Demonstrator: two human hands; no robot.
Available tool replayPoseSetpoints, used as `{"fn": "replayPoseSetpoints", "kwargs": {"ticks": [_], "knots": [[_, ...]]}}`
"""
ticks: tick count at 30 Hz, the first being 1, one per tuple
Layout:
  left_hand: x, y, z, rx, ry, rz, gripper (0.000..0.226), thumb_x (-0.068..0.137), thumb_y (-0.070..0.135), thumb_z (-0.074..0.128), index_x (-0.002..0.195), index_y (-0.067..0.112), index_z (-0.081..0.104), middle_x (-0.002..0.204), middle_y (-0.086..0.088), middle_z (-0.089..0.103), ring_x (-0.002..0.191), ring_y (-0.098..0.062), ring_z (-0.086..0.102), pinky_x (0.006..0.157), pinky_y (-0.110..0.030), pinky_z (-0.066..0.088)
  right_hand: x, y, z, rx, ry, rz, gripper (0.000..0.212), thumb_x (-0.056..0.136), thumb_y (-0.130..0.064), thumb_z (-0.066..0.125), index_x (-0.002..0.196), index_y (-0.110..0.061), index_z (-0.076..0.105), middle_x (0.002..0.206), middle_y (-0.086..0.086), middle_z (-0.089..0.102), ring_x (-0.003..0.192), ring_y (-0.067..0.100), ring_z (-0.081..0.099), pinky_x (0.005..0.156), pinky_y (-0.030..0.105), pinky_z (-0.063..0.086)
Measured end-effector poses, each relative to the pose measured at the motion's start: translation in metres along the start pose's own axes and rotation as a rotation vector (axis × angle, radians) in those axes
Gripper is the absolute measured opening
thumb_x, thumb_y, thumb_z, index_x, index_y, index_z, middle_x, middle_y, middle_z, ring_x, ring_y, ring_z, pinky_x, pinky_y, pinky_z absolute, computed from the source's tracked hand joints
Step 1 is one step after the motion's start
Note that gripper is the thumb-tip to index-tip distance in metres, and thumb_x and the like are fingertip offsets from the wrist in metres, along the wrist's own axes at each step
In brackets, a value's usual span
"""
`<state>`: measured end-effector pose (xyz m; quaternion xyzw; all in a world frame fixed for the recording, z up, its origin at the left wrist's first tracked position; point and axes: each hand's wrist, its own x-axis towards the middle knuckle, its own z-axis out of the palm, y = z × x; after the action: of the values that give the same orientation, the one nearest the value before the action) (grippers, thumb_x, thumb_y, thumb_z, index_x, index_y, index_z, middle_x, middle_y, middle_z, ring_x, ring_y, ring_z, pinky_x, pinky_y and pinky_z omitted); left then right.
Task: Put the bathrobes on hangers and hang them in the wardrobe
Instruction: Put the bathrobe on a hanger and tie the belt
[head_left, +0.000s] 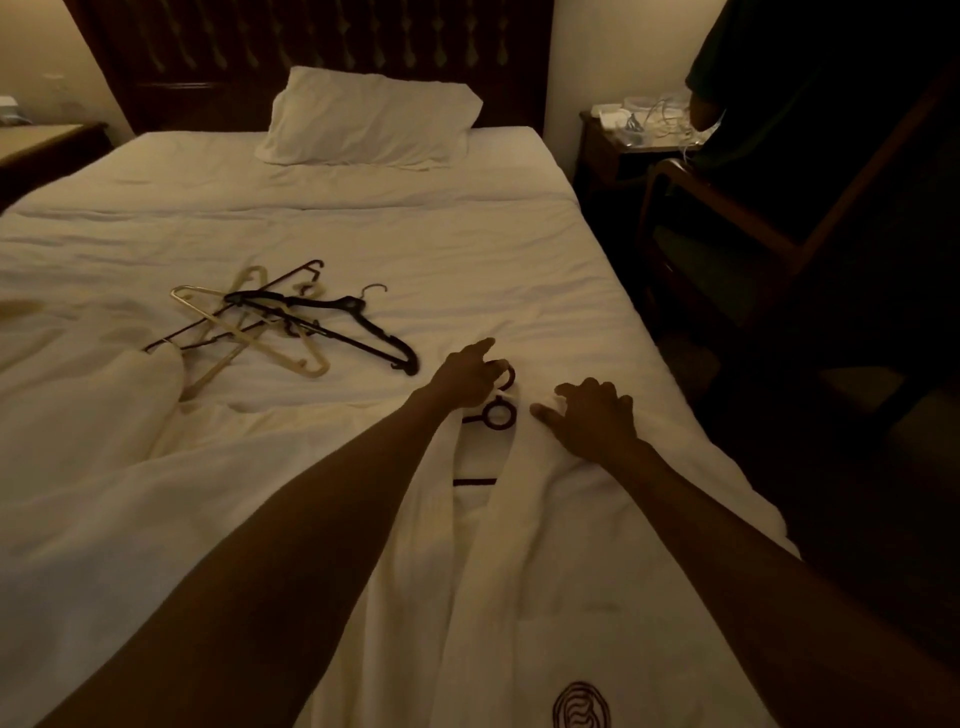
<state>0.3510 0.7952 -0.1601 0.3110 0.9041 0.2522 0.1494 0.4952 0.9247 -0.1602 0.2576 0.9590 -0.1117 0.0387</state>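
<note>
Currently, at far left, a second bathrobe lies bunched on the bed. Its upper edge touches a loose pile of hangers, pale and dark, tangled together. Right of the pile, the left hand curls its fingers around the top loop of a dark hanger. The hanger's bar shows in the open front of the bathrobe. This bathrobe lies flat on the bed beneath both forearms, collar end away from the person, with an embroidered emblem at the near edge. Just right of the loop, the right hand grips a fold of collar cloth, thumb pointing toward the hanger. The hands are near each other but apart. An armchair stands right of the bed.
</note>
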Motion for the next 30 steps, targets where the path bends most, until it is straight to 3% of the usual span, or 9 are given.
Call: {"fn": "replayPoseSetpoints", "kwargs": {"ticks": [3,5,10,13,16,19,24,27,30], "knots": [[0.019,-0.004,0.002,-0.105,0.065,-0.035,0.031,0.098,0.027,0.060,0.120,0.008,0.069,0.126,-0.012,0.065,0.116,-0.028,0.060,0.093,-0.031,0.045,0.008,0.000,-0.001,0.071,0.071,-0.063,0.049,0.091,-0.060,0.049,0.121,-0.023,0.064,0.124,0.005,0.060,0.118,0.026,0.050,0.102,0.044,0.033],[0.027,-0.010,-0.007,-0.142,0.094,-0.056,0.023,0.094,0.022,0.065,0.109,0.007,0.074,0.106,-0.014,0.073,0.099,-0.026,0.067,0.084,-0.030,0.049,0.009,-0.001,-0.002,0.150,0.180,-0.108,0.039,0.091,-0.053,0.056,0.109,-0.021,0.069,0.114,0.002,0.063,0.110,0.024,0.054,0.096,0.041,0.035],[0.051,-0.017,-0.035,-0.148,0.330,-0.113,0.012,0.090,0.020,0.069,0.097,0.021,0.079,0.097,-0.006,0.076,0.094,-0.024,0.069,0.086,-0.039,0.057,0.008,-0.012,0.004,0.306,0.453,-0.138,0.022,0.095,-0.036,0.056,0.100,-0.020,0.070,0.100,-0.001,0.064,0.100,0.023,0.056,0.090,0.041,0.040],[0.057,-0.013,-0.027,-0.150,0.417,-0.116,0.014,0.091,0.022,0.066,0.098,0.025,0.078,0.099,-0.002,0.076,0.095,-0.022,0.069,0.084,-0.035,0.056,0.012,-0.020,0.008,0.382,0.321,-0.142,0.026,0.094,-0.042,0.057,0.106,-0.022,0.066,0.108,-0.001,0.063,0.105,0.022,0.054,0.094,0.039,0.039],[0.045,-0.012,-0.016,-0.244,0.386,-0.052,0.029,0.094,0.024,0.064,0.122,0.019,0.068,0.121,-0.007,0.068,0.109,-0.024,0.066,0.092,-0.032,0.052,0.003,-0.014,0.015,0.286,0.061,-0.213,0.048,0.092,-0.049,0.056,0.136,-0.029,0.050,0.137,-0.001,0.051,0.126,0.021,0.044,0.105,0.038,0.033],[0.011,-0.010,-0.020,-0.266,0.375,0.009,0.036,0.096,0.027,0.063,0.131,0.020,0.059,0.132,-0.010,0.059,0.114,-0.021,0.062,0.093,-0.028,0.047,-0.025,-0.004,0.017,0.295,0.025,-0.298,0.051,0.097,-0.042,0.051,0.145,-0.031,0.040,0.151,-0.001,0.039,0.138,0.020,0.034,0.113,0.037,0.025],[-0.097,-0.010,-0.038,-0.158,0.362,0.144,0.021,0.091,0.018,0.066,0.112,0.016,0.067,0.098,-0.002,0.073,0.079,-0.011,0.067,0.072,-0.029,0.054,-0.101,0.004,0.002,0.373,0.087,-0.313,0.031,0.094,-0.032,0.059,0.124,-0.023,0.059,0.125,0.003,0.059,0.114,0.023,0.054,0.099,0.040,0.044],[-0.174,-0.003,-0.045,-0.075,0.288,0.105,0.017,0.092,0.023,0.066,0.108,0.019,0.069,0.089,0.000,0.073,0.071,-0.013,0.065,0.069,-0.028,0.053,-0.158,-0.009,-0.013,0.408,-0.049,-0.292,0.016,0.093,-0.032,0.061,0.103,-0.020,0.065,0.100,-0.001,0.066,0.089,0.020,0.063,0.082,0.039,0.053],[-0.246,0.000,-0.047,-0.016,0.142,0.056,0.014,0.092,0.027,0.065,0.104,0.019,0.068,0.090,-0.002,0.073,0.075,-0.014,0.068,0.075,-0.032,0.057,-0.214,-0.032,-0.026,0.352,-0.189,-0.332,0.024,0.092,-0.042,0.060,0.099,-0.019,0.067,0.092,-0.003,0.069,0.078,0.014,0.063,0.080,0.039,0.056]]}}
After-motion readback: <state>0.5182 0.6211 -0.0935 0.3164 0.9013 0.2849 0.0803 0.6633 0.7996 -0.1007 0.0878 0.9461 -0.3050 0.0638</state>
